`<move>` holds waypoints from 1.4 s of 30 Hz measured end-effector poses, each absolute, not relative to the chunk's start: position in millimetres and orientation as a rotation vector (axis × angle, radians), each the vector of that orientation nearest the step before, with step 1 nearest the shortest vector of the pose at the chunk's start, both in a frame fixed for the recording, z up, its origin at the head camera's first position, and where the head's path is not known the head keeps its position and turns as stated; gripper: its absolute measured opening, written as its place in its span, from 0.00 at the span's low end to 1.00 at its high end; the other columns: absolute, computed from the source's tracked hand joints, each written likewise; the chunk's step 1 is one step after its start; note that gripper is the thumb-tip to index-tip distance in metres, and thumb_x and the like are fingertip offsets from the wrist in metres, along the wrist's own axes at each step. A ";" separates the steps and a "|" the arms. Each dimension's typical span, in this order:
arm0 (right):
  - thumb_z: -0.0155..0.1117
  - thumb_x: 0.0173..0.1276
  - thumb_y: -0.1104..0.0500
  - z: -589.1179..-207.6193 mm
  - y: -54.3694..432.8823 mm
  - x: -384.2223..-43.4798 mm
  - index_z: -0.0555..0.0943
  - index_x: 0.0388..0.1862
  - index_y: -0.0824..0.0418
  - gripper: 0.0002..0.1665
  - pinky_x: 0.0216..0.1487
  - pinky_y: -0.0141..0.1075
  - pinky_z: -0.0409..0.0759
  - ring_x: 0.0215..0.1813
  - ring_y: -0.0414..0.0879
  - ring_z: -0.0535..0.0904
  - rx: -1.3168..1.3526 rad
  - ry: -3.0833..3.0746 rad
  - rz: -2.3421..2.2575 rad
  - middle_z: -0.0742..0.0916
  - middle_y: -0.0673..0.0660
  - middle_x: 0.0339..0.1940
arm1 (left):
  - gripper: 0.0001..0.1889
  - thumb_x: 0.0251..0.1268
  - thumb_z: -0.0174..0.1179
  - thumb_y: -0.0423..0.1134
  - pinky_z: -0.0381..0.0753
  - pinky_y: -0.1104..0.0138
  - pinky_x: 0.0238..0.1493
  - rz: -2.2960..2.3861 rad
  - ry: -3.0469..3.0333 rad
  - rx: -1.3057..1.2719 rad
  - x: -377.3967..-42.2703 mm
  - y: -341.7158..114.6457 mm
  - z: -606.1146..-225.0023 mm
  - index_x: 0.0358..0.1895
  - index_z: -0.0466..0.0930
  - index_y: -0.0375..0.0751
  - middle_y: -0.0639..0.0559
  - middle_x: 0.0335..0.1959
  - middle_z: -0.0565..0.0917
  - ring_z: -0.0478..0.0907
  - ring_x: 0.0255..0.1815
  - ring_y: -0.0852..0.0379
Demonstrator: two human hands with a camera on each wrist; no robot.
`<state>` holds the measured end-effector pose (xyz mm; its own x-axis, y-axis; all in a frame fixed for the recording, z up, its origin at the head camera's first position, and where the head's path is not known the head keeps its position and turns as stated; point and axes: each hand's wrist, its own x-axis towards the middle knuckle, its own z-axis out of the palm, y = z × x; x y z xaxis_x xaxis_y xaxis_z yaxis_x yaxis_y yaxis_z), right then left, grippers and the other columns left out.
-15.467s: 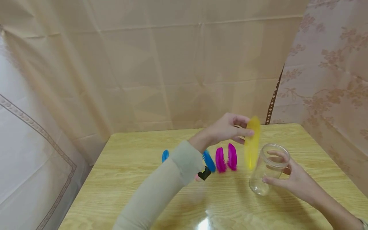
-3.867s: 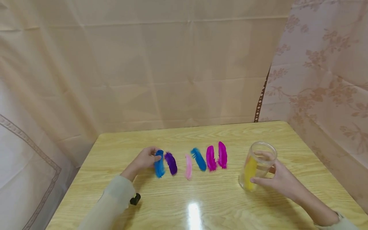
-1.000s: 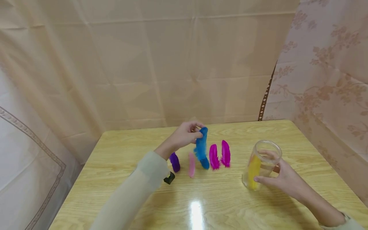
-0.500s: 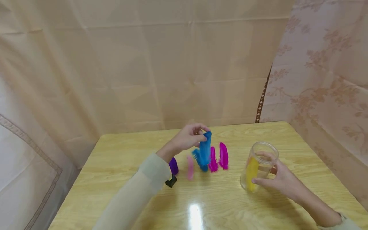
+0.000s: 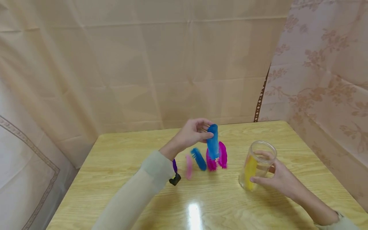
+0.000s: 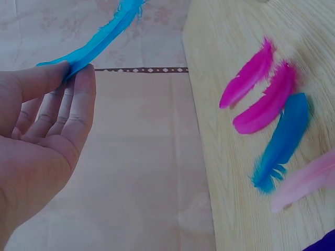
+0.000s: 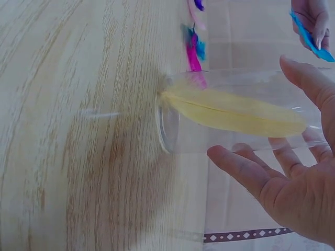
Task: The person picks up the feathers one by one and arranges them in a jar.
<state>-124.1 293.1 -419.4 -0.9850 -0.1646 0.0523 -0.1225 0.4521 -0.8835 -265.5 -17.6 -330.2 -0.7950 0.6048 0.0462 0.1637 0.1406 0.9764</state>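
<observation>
My left hand (image 5: 192, 132) pinches a blue feather (image 5: 213, 145) between thumb and fingers, upright above the table. In the left wrist view this feather (image 6: 107, 36) bends up and to the right from the fingertips. My right hand (image 5: 283, 179) grips a clear glass jar (image 5: 263, 142), which stands on the table with its mouth up. Inside the jar a yellow feather (image 5: 250, 174) leans against the wall; in the right wrist view its quill end reaches the jar's base. The blue feather hangs in front of one magenta feather (image 5: 211, 164), partly hiding it.
Also lying on the wooden table (image 5: 218, 204) are a second magenta feather (image 5: 223, 155), another blue feather (image 5: 199, 159), a pink feather (image 5: 188, 166) and a purple feather (image 5: 174, 165), half hidden by my left arm. Curtains hang behind and at both sides.
The yellow feather went from my left hand into the jar. My left hand then took the leftmost blue feather and carried it right, past the other blue one. My right hand keeps its grip.
</observation>
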 end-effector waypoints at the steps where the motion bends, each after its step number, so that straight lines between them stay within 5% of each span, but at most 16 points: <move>1: 0.78 0.62 0.58 -419.8 292.2 -124.2 0.58 0.77 0.56 0.51 0.41 0.51 0.87 0.61 0.81 0.70 -0.261 2.645 -1.601 0.66 0.70 0.70 | 0.18 0.68 0.65 0.27 0.87 0.53 0.47 1.696 2.064 0.744 -265.2 -17.4 -329.7 0.59 0.79 0.35 0.41 0.46 0.84 0.87 0.40 0.49; 16: 0.78 0.62 0.59 -422.2 285.4 -124.4 0.57 0.78 0.58 0.52 0.42 0.54 0.85 0.60 0.81 0.72 -0.248 2.697 -1.567 0.69 0.71 0.68 | 0.19 0.66 0.67 0.29 0.88 0.57 0.44 1.677 2.025 0.818 -261.8 -9.1 -322.9 0.59 0.80 0.38 0.44 0.45 0.85 0.87 0.40 0.51; 26: 0.79 0.61 0.57 -422.8 287.9 -128.0 0.59 0.76 0.56 0.50 0.40 0.44 0.85 0.60 0.77 0.74 -0.226 2.698 -1.568 0.71 0.68 0.67 | 0.18 0.66 0.67 0.30 0.88 0.56 0.45 1.622 2.003 0.831 -256.6 8.9 -316.3 0.58 0.81 0.39 0.47 0.45 0.85 0.86 0.40 0.52; 35: 0.80 0.60 0.58 -421.7 285.2 -128.5 0.59 0.76 0.58 0.51 0.45 0.49 0.82 0.59 0.76 0.75 -0.208 2.704 -1.579 0.75 0.69 0.64 | 0.18 0.68 0.67 0.31 0.89 0.60 0.40 1.603 1.954 0.925 -252.4 28.1 -312.0 0.60 0.81 0.40 0.49 0.42 0.85 0.87 0.38 0.52; 42: 0.79 0.61 0.57 -422.2 285.2 -130.0 0.61 0.76 0.57 0.50 0.48 0.40 0.84 0.63 0.70 0.72 -0.267 2.753 -1.536 0.69 0.66 0.70 | 0.19 0.69 0.65 0.31 0.89 0.62 0.38 1.586 1.910 0.992 -249.1 42.3 -305.9 0.61 0.80 0.37 0.50 0.40 0.86 0.87 0.37 0.55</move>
<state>-130.0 285.2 -422.2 -0.9855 -0.1359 0.1013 -0.1576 0.5143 -0.8430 -249.1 42.3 -305.9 -0.6320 0.7691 0.0946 0.2342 0.0732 0.9694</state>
